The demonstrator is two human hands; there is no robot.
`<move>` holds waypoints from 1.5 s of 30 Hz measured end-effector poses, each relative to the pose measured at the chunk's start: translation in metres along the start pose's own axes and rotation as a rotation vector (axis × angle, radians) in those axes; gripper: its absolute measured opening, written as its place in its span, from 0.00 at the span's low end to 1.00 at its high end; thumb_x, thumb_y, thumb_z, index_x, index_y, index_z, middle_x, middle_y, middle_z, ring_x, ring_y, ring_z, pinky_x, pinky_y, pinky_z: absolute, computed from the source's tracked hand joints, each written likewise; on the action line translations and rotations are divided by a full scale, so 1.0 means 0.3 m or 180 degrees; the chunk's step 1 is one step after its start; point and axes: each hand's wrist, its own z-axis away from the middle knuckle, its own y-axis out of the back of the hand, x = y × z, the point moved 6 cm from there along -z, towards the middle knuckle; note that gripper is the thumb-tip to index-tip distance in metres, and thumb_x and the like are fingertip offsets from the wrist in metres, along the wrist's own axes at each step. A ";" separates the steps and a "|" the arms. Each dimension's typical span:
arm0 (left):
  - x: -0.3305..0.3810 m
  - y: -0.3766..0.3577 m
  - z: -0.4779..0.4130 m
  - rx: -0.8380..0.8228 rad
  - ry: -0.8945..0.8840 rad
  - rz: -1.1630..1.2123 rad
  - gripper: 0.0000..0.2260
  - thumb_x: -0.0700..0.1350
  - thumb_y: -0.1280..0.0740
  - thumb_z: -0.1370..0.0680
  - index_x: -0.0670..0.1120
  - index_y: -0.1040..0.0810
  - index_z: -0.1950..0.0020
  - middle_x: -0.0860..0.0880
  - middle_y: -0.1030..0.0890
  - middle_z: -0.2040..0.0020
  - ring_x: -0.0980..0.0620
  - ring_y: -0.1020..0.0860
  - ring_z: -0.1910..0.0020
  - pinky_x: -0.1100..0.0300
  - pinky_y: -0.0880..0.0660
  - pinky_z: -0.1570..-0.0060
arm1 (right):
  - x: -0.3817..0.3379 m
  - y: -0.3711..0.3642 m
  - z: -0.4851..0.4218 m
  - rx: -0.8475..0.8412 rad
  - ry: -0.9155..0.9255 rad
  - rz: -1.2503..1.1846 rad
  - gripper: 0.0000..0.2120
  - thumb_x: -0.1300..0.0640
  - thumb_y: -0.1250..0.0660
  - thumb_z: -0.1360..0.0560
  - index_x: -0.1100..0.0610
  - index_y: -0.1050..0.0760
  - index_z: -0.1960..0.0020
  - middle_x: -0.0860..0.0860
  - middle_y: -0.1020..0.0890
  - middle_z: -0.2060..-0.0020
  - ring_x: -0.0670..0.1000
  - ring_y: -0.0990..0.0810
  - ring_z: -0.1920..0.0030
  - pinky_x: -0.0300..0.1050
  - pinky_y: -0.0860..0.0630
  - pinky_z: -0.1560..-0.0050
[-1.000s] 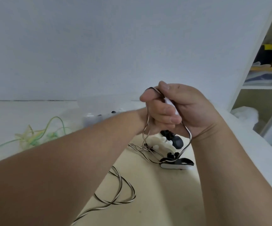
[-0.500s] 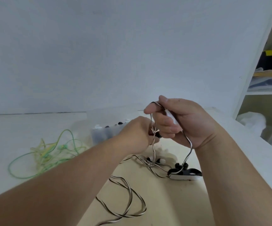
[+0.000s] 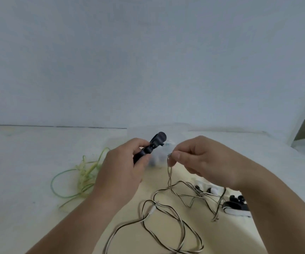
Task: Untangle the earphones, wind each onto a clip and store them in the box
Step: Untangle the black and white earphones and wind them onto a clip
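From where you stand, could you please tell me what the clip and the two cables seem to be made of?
The clip, held by the left hand: likely hard black plastic, matte, with a rigid shape. The striped cable, pinched by the right hand: soft rubbery or braided sheath, hanging limp. The green cable: probably rubbery plastic, lying in loose loops.

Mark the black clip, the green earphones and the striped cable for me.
black clip (image 3: 158, 139), head view, round upper end above the left hand (image 3: 122, 167).
green earphones (image 3: 86, 174), head view, middle of the tangle.
striped cable (image 3: 169, 177), head view, strand hanging below the right hand (image 3: 203, 160).
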 end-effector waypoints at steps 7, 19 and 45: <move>0.008 -0.038 0.021 -0.0201 -0.0014 0.0611 0.14 0.39 0.32 0.21 0.61 0.23 0.50 0.58 0.22 0.61 0.52 0.18 0.70 0.51 0.20 0.63 | -0.051 -0.031 -0.024 0.0518 0.0201 0.0262 0.15 0.53 0.38 0.21 0.54 0.23 0.65 0.54 0.26 0.72 0.48 0.26 0.69 0.51 0.28 0.64; -0.007 -0.042 0.015 -0.0342 0.0178 0.0969 0.16 0.34 0.40 0.19 0.56 0.25 0.51 0.49 0.24 0.57 0.50 0.19 0.71 0.63 0.23 0.68 | -0.030 -0.030 -0.033 0.1003 0.0035 -0.1158 0.21 0.62 0.38 0.22 0.57 0.26 0.74 0.57 0.16 0.65 0.58 0.19 0.65 0.49 0.25 0.63; 0.046 -0.047 0.029 -0.0306 -0.0519 0.0839 0.04 0.44 0.30 0.26 0.53 0.19 0.59 0.52 0.21 0.61 0.50 0.21 0.61 0.46 0.21 0.57 | -0.030 -0.055 -0.032 0.0198 0.0181 -0.1017 0.22 0.49 0.40 0.18 0.62 0.30 0.66 0.51 0.37 0.76 0.51 0.41 0.75 0.43 0.45 0.72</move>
